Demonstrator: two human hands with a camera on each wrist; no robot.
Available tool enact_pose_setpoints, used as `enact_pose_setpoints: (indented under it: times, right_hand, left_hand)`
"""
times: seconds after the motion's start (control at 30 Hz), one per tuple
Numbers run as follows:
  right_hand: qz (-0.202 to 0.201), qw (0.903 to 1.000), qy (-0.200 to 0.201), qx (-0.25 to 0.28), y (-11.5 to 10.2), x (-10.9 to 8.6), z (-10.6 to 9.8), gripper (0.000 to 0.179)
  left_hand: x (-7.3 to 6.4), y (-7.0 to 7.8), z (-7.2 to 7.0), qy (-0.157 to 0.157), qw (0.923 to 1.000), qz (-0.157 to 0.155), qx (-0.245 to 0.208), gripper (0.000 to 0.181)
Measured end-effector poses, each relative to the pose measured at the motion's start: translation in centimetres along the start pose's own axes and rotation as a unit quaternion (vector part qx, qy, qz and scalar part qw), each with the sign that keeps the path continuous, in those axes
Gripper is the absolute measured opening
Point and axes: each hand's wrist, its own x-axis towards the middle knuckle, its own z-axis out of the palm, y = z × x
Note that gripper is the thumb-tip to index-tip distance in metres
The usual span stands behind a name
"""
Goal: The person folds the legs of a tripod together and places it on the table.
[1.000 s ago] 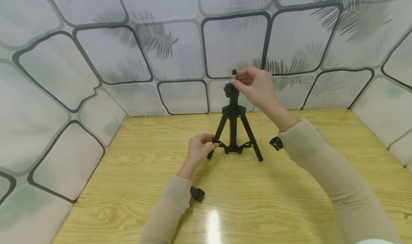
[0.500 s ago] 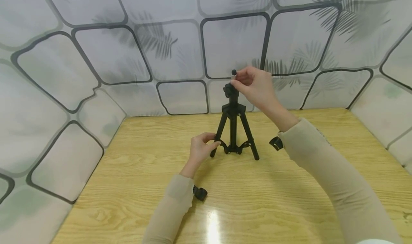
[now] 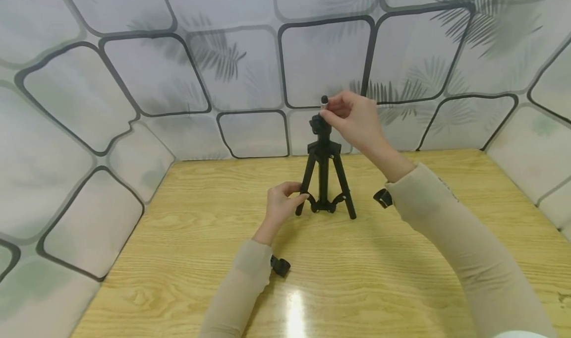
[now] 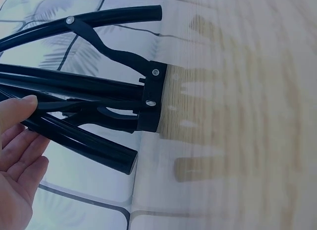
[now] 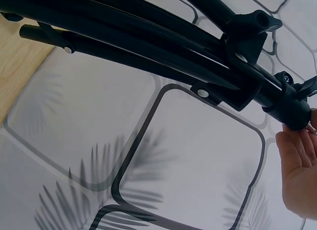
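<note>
Apparently in hand: drawing the legs of the tripod inward, judging by the grip low on one side.
Tripod: upright at the back of the table, before the patterned wall; legs partly spread, feet perhaps just off the wood, though I cannot be sure.
Left hand: pinches the left leg near its foot, thumb one side, fingers the other.
Right hand: pinches the stem at the top, below its black tip.
Next move: probably calls for a steady inward push on that leg, the top held still so nothing tips; the braces should fold as the legs close.
Legs since a second ago: nearer each other, the right leg too; left hand shifted inward with them, right hand practically unmoved.
</note>
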Motion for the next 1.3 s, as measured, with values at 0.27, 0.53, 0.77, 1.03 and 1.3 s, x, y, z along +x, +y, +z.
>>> enact_pose_setpoints:
  times: [0.27, 0.53, 0.77, 1.03, 1.3]
  right_hand:
    - [-0.001, 1.0000, -0.001, 0.000, -0.1, 0.0, -0.1, 0.022]
    - [-0.008, 1.0000, 0.001, 0.002, 0.0, 0.0, 0.1, 0.021]
    - [-0.010, 0.9999, 0.007, 0.008, 0.0, 0.0, 0.1, 0.019]
    - [-0.002, 1.0000, 0.002, 0.005, 0.0, 0.1, 0.1, 0.020]
    - [0.000, 1.0000, 0.002, 0.000, 0.1, 0.1, 0.1, 0.021]
  left_hand:
    - [0.1, 0.0, 0.2, 0.002, 0.9999, -0.004, -0.011, 0.022]
    - [0.2, 0.0, 0.4, -0.006, 0.9997, -0.016, -0.016, 0.022]
    - [0.3, 0.0, 0.6, -0.009, 0.9988, -0.014, -0.045, 0.025]
    - [0.4, 0.2, 0.8, -0.006, 0.9990, -0.014, -0.042, 0.025]
    - [0.6, -0.2, 1.2, 0.001, 0.9990, -0.008, -0.045, 0.025]
